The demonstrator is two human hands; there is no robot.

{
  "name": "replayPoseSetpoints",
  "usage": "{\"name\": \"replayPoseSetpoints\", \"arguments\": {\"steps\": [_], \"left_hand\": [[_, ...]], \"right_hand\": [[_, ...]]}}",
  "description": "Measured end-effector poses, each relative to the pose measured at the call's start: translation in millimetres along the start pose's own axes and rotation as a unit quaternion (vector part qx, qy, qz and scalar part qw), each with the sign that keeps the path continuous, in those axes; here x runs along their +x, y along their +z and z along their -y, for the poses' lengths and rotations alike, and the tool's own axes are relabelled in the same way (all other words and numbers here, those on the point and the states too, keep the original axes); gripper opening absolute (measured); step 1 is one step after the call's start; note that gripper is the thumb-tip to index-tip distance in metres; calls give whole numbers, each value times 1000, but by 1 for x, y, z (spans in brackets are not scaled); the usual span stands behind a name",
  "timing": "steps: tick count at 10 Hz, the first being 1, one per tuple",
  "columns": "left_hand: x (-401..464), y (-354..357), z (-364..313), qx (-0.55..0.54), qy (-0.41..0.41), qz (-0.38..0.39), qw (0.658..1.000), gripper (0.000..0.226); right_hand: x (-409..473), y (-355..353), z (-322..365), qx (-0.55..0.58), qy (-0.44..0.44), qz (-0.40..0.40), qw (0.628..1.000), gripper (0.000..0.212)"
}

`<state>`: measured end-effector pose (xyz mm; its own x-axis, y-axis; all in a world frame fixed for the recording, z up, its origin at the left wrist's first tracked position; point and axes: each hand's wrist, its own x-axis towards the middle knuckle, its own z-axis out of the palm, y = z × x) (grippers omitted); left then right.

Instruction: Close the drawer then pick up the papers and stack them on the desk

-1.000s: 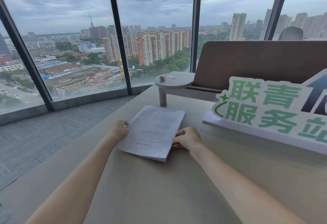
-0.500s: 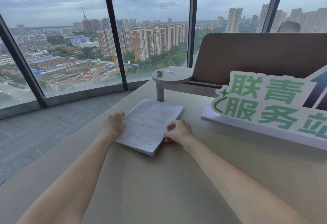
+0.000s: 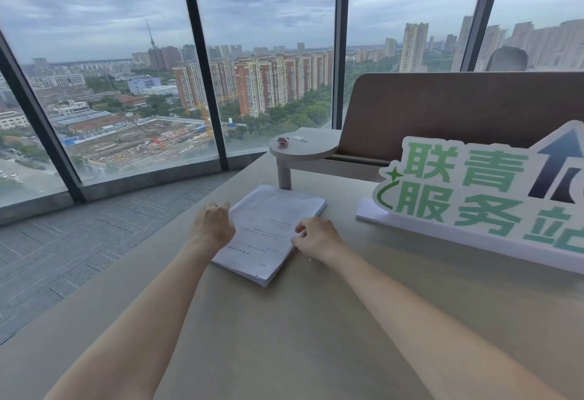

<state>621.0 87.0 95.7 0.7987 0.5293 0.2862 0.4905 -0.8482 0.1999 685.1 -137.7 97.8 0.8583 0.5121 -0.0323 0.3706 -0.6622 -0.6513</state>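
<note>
- Left of the frame: tall windows [image 3: 126,83] over a city; the grey floor [image 3: 79,257] runs out of the picture at the lower left.
- The left hand [image 3: 212,226] sits at the left long edge of the papers [image 3: 271,229], fingers curled loosely over that edge. Their tips are turned away, so I cannot tell whether it grips the stack or just rests against it.
- The papers lie flat on the desk [image 3: 300,336], centre frame. The long axis runs from the lower centre toward the upper right; the print is too faint to read.
- The right hand [image 3: 316,238] rests on the right long edge, fingers bent, tips pressing the top sheet.
- Beyond the papers, a small round shelf [image 3: 303,150] carries two tiny items, unclear.
- Right: a green-lettered sign [image 3: 474,197], cut off by the frame edge.
</note>
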Motion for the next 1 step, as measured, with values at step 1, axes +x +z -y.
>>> {"name": "replayPoseSetpoints", "arguments": {"steps": [1], "left_hand": [[-1,-7,-9,-25,8,0,1000,33]], "right_hand": [[-3,-10,-1,9,-2,-14,1000,43]]}}
